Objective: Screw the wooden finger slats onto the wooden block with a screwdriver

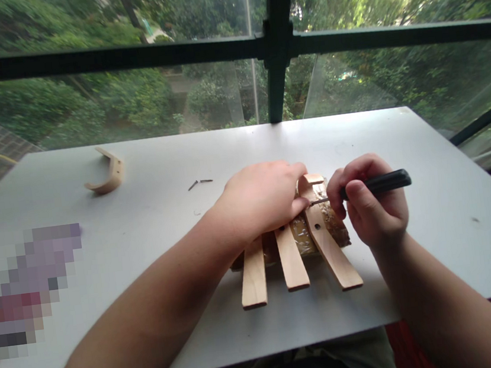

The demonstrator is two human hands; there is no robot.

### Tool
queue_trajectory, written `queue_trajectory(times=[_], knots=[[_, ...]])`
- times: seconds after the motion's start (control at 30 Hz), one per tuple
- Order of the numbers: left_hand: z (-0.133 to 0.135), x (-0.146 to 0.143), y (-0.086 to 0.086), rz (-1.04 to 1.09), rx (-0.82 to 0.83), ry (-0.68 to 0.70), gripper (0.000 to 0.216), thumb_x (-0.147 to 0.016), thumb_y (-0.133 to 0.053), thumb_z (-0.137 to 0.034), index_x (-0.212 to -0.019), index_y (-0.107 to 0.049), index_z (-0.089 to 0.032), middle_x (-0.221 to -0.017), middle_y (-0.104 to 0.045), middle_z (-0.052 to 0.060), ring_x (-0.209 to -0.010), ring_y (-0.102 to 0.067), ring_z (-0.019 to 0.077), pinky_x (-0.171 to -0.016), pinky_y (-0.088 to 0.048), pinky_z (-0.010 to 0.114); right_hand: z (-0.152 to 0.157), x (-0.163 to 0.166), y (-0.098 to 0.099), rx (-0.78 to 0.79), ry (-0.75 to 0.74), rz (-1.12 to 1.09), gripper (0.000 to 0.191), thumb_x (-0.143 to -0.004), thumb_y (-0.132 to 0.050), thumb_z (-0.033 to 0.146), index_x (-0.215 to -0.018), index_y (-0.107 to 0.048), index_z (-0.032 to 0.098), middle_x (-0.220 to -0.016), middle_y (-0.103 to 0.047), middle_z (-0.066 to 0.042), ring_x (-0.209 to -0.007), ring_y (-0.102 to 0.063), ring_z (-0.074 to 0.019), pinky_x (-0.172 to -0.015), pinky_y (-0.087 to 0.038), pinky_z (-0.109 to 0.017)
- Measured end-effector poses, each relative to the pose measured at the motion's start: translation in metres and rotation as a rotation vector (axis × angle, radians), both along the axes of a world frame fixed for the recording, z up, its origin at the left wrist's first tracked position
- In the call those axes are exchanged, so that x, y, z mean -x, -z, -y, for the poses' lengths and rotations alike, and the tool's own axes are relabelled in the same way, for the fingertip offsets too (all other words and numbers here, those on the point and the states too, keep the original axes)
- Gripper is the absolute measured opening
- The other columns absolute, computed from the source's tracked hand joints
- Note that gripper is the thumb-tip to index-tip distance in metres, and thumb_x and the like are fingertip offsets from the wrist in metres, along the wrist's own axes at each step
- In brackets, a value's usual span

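Observation:
My left hand lies closed over a wooden piece made of three flat slats fixed on a brown block; it presses down on the upper ends of the slats. My right hand is closed on a screwdriver with a black handle. Its thin metal tip points left at the top of the rightmost slat, right beside my left thumb. The slats fan out toward me on the grey table.
A curved wooden piece lies at the far left of the table. Two small dark screws lie behind my left hand. A blurred patch covers something at the left edge. A glass window with a dark frame stands behind the table.

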State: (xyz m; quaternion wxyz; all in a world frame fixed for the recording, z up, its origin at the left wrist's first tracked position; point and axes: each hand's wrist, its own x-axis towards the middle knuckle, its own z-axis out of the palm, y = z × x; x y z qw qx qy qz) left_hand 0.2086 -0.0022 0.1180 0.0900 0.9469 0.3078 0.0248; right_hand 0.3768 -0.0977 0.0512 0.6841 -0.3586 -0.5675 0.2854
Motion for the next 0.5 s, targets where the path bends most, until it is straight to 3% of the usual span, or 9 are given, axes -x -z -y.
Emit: queue_trajectory(times=[0.13,0.3,0.5], knots=[[0.0002,-0.0007,0.0009,0.001,0.0,-0.004,0.025,-0.092,-0.057,-0.048,-0.11,-0.068,-0.035,-0.106,-0.076,-0.003,-0.09,-0.069,0.023,-0.059,-0.037,0.032,0.0,-0.0024,0.0021,0.019,-0.02,-0.024,0.023,-0.096,-0.062,0.045,-0.099,-0.057,0.023,-0.072,-0.064,-0.002,-0.058,-0.057,-0.0153,-0.043,-0.038,-0.026],[0.0001,-0.0001,0.0031,0.02,0.007,0.001,0.025,-0.091,-0.056,-0.049,-0.109,-0.068,-0.036,-0.105,-0.076,-0.004,-0.089,-0.069,0.0228,-0.058,-0.037,0.033,-0.0003,-0.0049,-0.0015,0.013,0.041,-0.059,0.034,-0.094,-0.06,0.054,-0.104,-0.057,0.022,-0.084,-0.068,-0.004,-0.052,-0.053,-0.0131,-0.04,-0.039,-0.026],[-0.0007,0.0003,0.0036,0.019,0.011,-0.001,0.027,-0.091,-0.055,-0.048,-0.114,-0.067,-0.037,-0.107,-0.075,-0.004,-0.091,-0.069,0.0236,-0.059,-0.038,0.033,-0.0028,-0.007,-0.003,-0.061,0.171,-0.115,0.031,-0.095,-0.056,0.051,-0.105,-0.058,0.022,-0.081,-0.068,-0.005,-0.052,-0.053,-0.014,-0.038,-0.033,-0.026]])
